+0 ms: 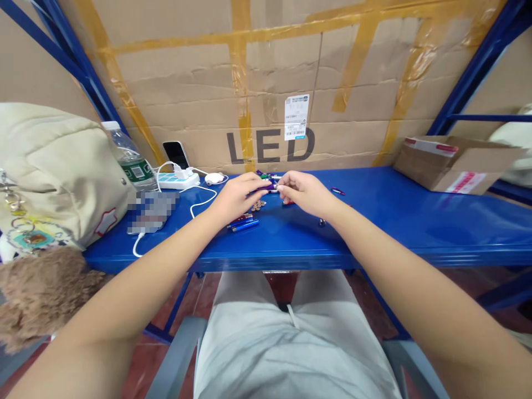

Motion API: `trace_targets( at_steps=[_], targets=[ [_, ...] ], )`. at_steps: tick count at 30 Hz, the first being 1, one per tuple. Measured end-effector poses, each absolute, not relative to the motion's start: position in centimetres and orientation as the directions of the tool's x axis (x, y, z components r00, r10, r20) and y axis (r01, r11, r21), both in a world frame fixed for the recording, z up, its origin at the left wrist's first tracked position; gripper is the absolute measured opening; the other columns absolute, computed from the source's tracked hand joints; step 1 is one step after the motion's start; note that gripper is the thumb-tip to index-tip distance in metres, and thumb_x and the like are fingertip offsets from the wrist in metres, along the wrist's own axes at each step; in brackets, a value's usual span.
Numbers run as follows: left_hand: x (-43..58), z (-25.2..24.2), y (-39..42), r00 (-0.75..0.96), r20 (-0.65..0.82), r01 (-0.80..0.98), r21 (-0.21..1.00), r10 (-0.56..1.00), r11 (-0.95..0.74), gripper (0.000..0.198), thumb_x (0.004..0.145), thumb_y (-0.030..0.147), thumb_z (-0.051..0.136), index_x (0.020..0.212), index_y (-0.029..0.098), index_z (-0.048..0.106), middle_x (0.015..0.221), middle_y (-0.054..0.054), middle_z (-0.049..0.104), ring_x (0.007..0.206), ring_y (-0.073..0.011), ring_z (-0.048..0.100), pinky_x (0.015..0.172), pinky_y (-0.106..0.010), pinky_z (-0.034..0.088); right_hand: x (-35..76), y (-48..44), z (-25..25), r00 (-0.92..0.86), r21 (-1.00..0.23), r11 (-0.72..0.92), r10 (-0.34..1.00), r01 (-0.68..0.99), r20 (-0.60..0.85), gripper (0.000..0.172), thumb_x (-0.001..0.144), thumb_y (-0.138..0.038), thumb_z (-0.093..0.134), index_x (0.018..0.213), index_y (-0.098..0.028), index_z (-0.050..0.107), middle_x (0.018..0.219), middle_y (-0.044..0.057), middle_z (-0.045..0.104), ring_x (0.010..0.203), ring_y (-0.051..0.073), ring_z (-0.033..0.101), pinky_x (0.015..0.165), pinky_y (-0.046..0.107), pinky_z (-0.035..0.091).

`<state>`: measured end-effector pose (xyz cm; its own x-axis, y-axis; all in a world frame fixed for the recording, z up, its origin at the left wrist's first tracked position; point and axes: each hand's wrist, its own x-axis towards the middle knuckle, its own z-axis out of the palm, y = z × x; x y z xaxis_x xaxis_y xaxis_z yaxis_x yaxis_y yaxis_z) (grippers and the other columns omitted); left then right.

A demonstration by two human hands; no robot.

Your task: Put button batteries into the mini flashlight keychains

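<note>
Above the blue shelf, my left hand (238, 195) is closed on a slim purple tube (265, 188). My right hand (302, 191) pinches at the tube's right end, around a small pale piece too small to name. Blue tubes (246, 225) and dark red tubes (243, 218) lie side by side below my left hand. Close to its fingertips is a cluster of small brownish round parts (259, 205). Behind both hands sits a pile of green, white and dark pieces (266, 175), partly covered. A red piece (288, 203) shows under my right hand.
A purple ring-like piece (338, 191) and a small shiny part (322, 222) lie to the right. An open carton (432, 166) stands at far right. On the left are a power strip (178, 180), white cables, a bottle (133, 160) and a beige bag (62, 166). A large cardboard box (187, 100) forms the back.
</note>
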<state>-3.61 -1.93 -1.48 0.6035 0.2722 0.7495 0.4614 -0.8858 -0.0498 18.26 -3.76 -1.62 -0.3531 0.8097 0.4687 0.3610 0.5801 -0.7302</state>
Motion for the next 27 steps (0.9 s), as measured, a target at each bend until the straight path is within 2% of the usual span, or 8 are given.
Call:
trace_targets(
  at_steps=[4,8,10,13,15,18,23,27],
  targets=[
    [-3.7,-1.6,-1.9,0.611,0.746,0.431,-0.032,0.265,-0.902,0.022,0.091,0.024,0.060,0.109,0.018,0.070,0.097,-0.007,0.071,0.089,-0.0160,0.067,0.081,-0.030,0.054,18.4,-3.9,-1.7,-0.387,-0.644,0.624,0.781,0.442,0.491,0.016,0.088,-0.033,0.057,0.078,-0.021,0.054,0.072,0.000,0.062,0.066,0.014,0.058,0.068,0.030,0.047],
    [-3.7,-1.9,-1.9,0.634,0.752,0.421,-0.140,0.180,-0.896,0.022,0.094,0.025,0.056,0.110,0.018,0.069,0.098,-0.008,0.071,0.091,-0.0147,0.067,0.081,-0.028,0.054,18.4,-3.8,-1.7,-0.416,-0.764,0.548,0.816,0.341,0.400,0.020,0.087,-0.033,0.059,0.072,-0.020,0.053,0.069,0.000,0.061,0.064,0.012,0.056,0.065,0.027,0.045],
    [-3.9,-2.0,-2.0,0.667,0.735,0.426,-0.238,0.125,-0.873,0.022,0.096,0.026,0.053,0.109,0.019,0.069,0.100,-0.008,0.072,0.091,-0.0146,0.067,0.081,-0.028,0.053,18.4,-3.9,-1.6,-0.453,-0.880,0.427,0.839,0.207,0.301,0.022,0.084,-0.033,0.063,0.071,-0.020,0.053,0.067,-0.001,0.059,0.060,0.010,0.053,0.061,0.025,0.044],
    [-4.1,-1.7,-2.4,0.727,0.684,0.417,-0.372,0.058,-0.829,0.024,0.098,0.026,0.048,0.111,0.021,0.068,0.103,-0.009,0.073,0.095,-0.0161,0.068,0.081,-0.031,0.052,18.4,-4.1,-1.3,-0.507,-0.991,0.137,0.854,0.008,0.114,0.023,0.079,-0.030,0.071,0.070,-0.019,0.052,0.064,-0.003,0.055,0.056,0.008,0.049,0.056,0.022,0.042],
    [-4.2,-1.4,-2.7,0.758,0.651,0.396,-0.418,0.035,-0.818,0.026,0.099,0.024,0.045,0.114,0.020,0.066,0.105,-0.010,0.074,0.098,-0.0171,0.068,0.081,-0.032,0.051,18.4,-4.4,-1.1,-0.539,-0.997,-0.034,0.842,-0.071,0.009,0.023,0.077,-0.026,0.073,0.071,-0.018,0.052,0.062,-0.004,0.054,0.055,0.007,0.048,0.053,0.021,0.041],
    [-4.2,-1.0,-3.1,0.779,0.626,0.386,-0.451,0.023,-0.805,0.026,0.100,0.024,0.044,0.113,0.019,0.067,0.104,-0.009,0.074,0.099,-0.0177,0.068,0.079,-0.032,0.050,18.5,-4.6,-0.7,-0.574,-0.977,-0.171,0.816,-0.124,-0.070,0.020,0.078,-0.022,0.072,0.071,-0.017,0.053,0.059,-0.004,0.053,0.052,0.006,0.044,0.050,0.020,0.039],
    [-3.9,-1.1,-3.0,0.711,0.703,0.359,-0.354,0.008,-0.863,0.021,0.097,0.024,0.051,0.110,0.022,0.068,0.104,-0.008,0.073,0.099,-0.0178,0.067,0.083,-0.033,0.051,18.3,-5.0,-0.4,-0.582,-0.970,-0.197,0.810,-0.144,-0.078,0.019,0.081,-0.023,0.067,0.070,-0.018,0.052,0.058,-0.005,0.050,0.051,0.007,0.042,0.049,0.020,0.036],
    [-3.4,-1.5,-2.7,0.632,0.772,0.368,-0.224,0.066,-0.902,0.019,0.095,0.026,0.055,0.104,0.021,0.071,0.103,-0.008,0.073,0.095,-0.0153,0.067,0.083,-0.030,0.054,18.0,-4.8,-0.8,-0.527,-0.995,-0.037,0.849,-0.095,0.019,0.018,0.084,-0.030,0.064,0.077,-0.019,0.052,0.062,-0.005,0.049,0.053,0.008,0.043,0.051,0.023,0.036]
  ],
)
